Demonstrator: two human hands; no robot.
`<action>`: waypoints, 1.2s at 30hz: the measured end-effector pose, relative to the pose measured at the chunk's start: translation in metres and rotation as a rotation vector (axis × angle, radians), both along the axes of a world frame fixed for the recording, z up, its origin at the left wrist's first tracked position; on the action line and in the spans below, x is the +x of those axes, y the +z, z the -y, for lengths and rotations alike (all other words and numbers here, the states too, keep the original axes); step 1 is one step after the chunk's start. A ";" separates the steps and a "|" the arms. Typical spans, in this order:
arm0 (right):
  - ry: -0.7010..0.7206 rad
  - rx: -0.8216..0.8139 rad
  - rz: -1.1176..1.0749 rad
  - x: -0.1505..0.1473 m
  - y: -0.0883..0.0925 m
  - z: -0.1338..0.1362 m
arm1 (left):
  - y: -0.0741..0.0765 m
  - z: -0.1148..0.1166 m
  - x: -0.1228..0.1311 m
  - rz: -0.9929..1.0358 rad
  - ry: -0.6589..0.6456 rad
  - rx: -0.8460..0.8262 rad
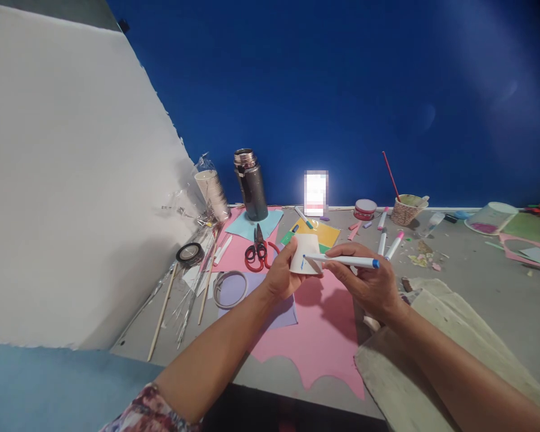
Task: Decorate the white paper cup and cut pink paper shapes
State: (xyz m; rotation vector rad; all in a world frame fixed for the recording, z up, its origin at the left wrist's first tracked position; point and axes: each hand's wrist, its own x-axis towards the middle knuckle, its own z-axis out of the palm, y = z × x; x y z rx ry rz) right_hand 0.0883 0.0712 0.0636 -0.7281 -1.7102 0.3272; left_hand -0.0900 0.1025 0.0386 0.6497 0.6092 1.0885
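My left hand (282, 273) is closed around a small white paper cup (306, 243), held upside down above the pink sheet (328, 342). Between the fingers of my right hand (369, 279) is a white marker (348, 260) with a blue end. Its tip touches the side of the cup, where a short blue mark shows. Just left of the cup lie scissors (259, 249) with red and black handles. A purple sheet (234, 291) under my left forearm carries a roll of light tape (230, 289).
A dark steel flask (251, 189) and a stack of paper cups (212, 195) stand at the back left. Black tape (189, 255) and wooden sticks (162, 312) lie at left. Right are a patterned cup (405, 211), markers (394, 245) and a cloth (414, 342). A bright screen (315, 192) leans behind.
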 end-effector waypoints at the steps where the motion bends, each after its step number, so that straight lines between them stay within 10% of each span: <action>1: -0.008 0.004 -0.002 0.000 0.000 0.000 | 0.000 0.000 0.000 0.003 0.001 -0.001; 36: -0.081 -0.011 0.012 0.004 0.003 0.001 | 0.007 0.001 -0.002 0.060 -0.004 -0.047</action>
